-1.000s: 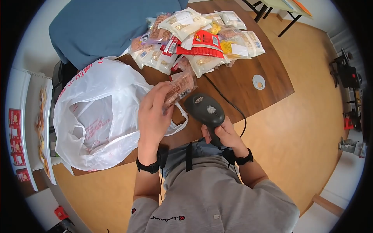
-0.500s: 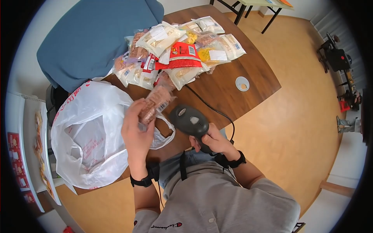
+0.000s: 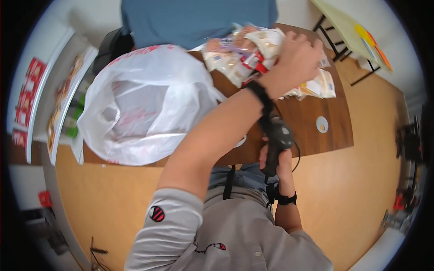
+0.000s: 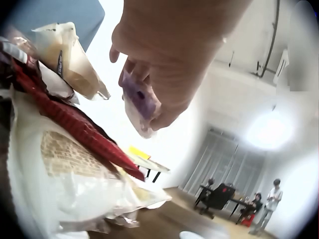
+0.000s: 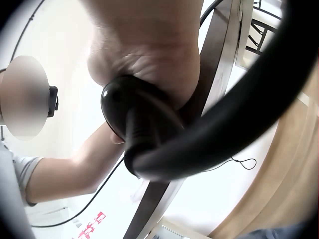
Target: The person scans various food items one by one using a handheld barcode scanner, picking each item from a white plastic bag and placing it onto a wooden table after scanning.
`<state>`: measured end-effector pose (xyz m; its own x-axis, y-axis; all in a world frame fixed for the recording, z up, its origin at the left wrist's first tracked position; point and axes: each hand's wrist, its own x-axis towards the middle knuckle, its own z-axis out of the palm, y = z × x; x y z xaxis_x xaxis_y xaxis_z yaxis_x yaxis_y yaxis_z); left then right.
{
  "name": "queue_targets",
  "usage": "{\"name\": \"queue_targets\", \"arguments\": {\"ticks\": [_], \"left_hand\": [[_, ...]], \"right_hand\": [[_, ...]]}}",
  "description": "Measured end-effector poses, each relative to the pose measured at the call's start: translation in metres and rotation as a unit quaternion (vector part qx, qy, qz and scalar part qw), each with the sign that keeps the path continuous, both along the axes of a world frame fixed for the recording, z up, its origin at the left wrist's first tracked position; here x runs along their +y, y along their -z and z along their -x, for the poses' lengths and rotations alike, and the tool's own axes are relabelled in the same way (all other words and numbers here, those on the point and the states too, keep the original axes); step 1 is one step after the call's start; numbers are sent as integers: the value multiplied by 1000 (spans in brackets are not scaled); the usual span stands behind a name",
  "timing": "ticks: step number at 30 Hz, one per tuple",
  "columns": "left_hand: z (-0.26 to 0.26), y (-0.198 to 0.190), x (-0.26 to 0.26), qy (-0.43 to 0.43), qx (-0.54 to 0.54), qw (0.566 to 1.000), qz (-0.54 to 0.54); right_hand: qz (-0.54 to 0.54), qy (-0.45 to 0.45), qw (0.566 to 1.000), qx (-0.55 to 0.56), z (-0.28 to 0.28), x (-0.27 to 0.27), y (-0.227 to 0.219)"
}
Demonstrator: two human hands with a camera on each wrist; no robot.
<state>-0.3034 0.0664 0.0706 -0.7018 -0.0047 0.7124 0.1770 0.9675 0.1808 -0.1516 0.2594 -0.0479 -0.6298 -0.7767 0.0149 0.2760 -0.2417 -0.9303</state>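
Note:
My left hand (image 3: 298, 58) is stretched over the right part of a pile of snack packets (image 3: 233, 70) on the table. In the left wrist view its fingers pinch a small clear packet with a purple band (image 4: 139, 99), held above the pile; in the head view the hand hides it. A red packet (image 4: 79, 124) and cream-coloured packets lie below. My right hand (image 3: 284, 165) grips the handle of a black barcode scanner (image 3: 279, 135) near the table's front edge. The left wrist overlaps the scanner's head in the head view. From the right wrist, the handle end and thick cord (image 5: 214, 134) show.
A large white plastic bag (image 3: 181, 67) stands mouth-up at the table's left. Blue cloth (image 3: 199, 20) lies behind it. Near the right edge is a small round white-rimmed item (image 3: 322, 124). Shelves (image 3: 68, 97) stand left; a folding table (image 3: 343, 27) is at right.
My left hand has swung from beside the bag, where it held a pinkish-brown packet with a barcode, forward and right over the pile. The scanner has turned more upright in my right hand.

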Motion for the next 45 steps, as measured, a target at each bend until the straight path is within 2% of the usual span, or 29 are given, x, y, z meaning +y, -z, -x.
{"name": "queue_targets", "arguments": {"ticks": [1,4,7,9,11,12,13,14,15,16,18,19,21,22,23,24,25,27,28,30,31,33,35,37,39,41,43,44,45], "left_hand": [[7,6,0,-17,-1,1000,1],[12,20,-6,-111,-1,990,84],[-5,23,-12,-78,-19,995,62],[-24,22,-18,-44,46,997,32],[-62,14,-32,37,109,991,-65],[-101,1,-44,60,82,987,-124],[-138,0,-55,-10,35,979,-200],[-185,-7,-69,-7,-28,906,-423],[-225,-16,-94,-146,-90,907,-383],[-262,-15,-118,-214,-106,879,-414],[-312,2,-149,-325,-141,842,-407],[-314,22,-156,-340,-135,834,-414],[-299,58,-182,-221,-57,880,-417],[-281,48,-174,-165,-81,853,-488],[-254,57,-177,-132,1,900,-415],[-226,50,-179,-148,14,925,-348],[-208,30,-168,-137,34,924,-356],[-168,22,-179,-172,101,959,-200],[-165,16,-177,-174,103,959,-198],[-159,-1,-174,-98,102,950,-278],[-160,-3,-177,-90,100,952,-276],[-170,2,-191,-75,73,966,-237],[-205,-4,-196,-47,25,966,-254],[-247,-16,-187,-43,-110,939,-324],[-294,2,-197,61,-87,933,-343],[-353,1,-185,21,-236,878,-416],[-388,12,-174,-81,-260,868,-415],[-397,23,-187,-84,-264,866,-416],[-406,36,-208,-164,-241,887,-358]], "right_hand": [[1,-17,1000,-1,0,-1,0],[-19,22,999,34,-3,-5,-2],[-9,3,1000,12,0,-3,-1],[-14,-3,1000,14,0,-4,-3],[-16,-1,1000,15,1,-4,-4],[-15,-1,1000,16,0,-4,-5],[-13,3,1000,16,-1,-3,-5],[-14,11,1000,13,0,-3,-5],[-12,7,1000,10,0,-2,-5],[-10,0,1000,8,0,-2,-4],[-15,6,1000,11,-1,-3,-3],[-22,-1,1000,18,1,-4,-3],[-29,-17,999,20,2,-4,0],[-32,-7,999,20,3,-4,2],[-36,-31,999,23,3,-5,3],[-35,-11,999,33,2,-6,3],[-31,14,998,43,3,-7,5],[-16,4,999,33,3,-8,8],[-14,14,999,34,2,-7,7],[-4,31,999,36,2,-8,10],[-1,39,999,36,2,-7,12],[5,45,998,40,2,-6,14],[-4,59,997,45,-2,-7,12],[-5,66,997,26,-4,-7,8],[-3,61,998,24,-3,-6,4],[3,42,999,19,-2,-7,2],[0,23,999,40,0,-8,2],[0,10,999,41,2,-8,2],[-1,7,999,37,1,-8,1]]}}
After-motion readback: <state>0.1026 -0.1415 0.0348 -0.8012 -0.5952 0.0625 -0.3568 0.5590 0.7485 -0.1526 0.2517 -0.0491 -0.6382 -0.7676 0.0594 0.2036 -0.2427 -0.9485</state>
